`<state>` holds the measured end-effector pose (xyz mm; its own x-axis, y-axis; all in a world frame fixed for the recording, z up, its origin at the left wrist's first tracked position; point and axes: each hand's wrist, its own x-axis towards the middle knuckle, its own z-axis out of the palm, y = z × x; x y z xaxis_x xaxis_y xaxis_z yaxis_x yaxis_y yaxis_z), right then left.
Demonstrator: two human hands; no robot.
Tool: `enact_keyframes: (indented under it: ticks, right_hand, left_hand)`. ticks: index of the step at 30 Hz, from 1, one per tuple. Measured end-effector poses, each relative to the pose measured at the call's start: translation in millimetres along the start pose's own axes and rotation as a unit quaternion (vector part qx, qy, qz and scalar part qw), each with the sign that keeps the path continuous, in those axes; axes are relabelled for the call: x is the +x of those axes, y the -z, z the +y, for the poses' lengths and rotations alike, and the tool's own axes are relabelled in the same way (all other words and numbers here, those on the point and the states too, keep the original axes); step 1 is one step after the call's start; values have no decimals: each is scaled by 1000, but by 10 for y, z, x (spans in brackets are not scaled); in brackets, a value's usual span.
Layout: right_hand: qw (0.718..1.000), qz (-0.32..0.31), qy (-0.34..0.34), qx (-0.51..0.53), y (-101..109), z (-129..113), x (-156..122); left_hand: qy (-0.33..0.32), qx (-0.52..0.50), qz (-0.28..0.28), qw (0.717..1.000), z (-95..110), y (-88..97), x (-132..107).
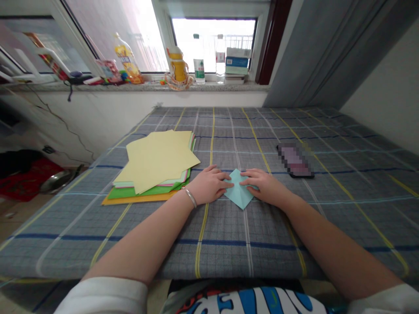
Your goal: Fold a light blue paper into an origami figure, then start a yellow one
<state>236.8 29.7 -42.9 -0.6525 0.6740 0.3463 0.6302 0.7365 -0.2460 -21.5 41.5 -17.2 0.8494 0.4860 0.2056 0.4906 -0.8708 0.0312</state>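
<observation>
A small light-blue folded paper [241,197] lies flat on the checked cloth, one corner pointing toward me and creases showing across it. My left hand [212,184] rests at its left edge, fingers stretched out and fingertips touching the paper. From the other side my right hand [262,184] lies with extended fingers on the paper's right half. Neither hand is closed round it. Just left of my left hand sits a stack of coloured paper [160,159], pale yellow sheets on top and green and orange ones beneath.
A phone [296,161] with a blurred screen lies to the right on the checked cloth [222,253]. Along the windowsill [144,87] stand a yellow flask [178,67], a juice bottle [127,59], clear bottles [220,61] and boxes [237,61]. A grey curtain [314,52] hangs at the right.
</observation>
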Motion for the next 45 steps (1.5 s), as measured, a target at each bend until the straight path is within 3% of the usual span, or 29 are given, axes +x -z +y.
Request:
enact_keyframes:
  ticks: [5,22,29,34,40,45]
  right_hand:
    - [1000,-18,-5,1,114,-74,9]
    - [997,-72,-38,11,293,-108,-68]
    - [996,-69,-43,34,299,-68,-52]
    - [993,-94,-70,3,348,11,-93]
    - [978,-132,-129,-102,416,-51,-108]
    - [977,-109,-155,-97,417,-110,-101]
  left_hand:
    - [-25,-21,-16,999,11,54,1]
    - [-45,57,-46,996,129,45,58]
    - [2,31,5,999,111,6,74]
    - [74,34,6,997,102,-35,92]
    - [105,26,-3,994,92,-70,98]
    - [144,16,1,989,93,-81,93]
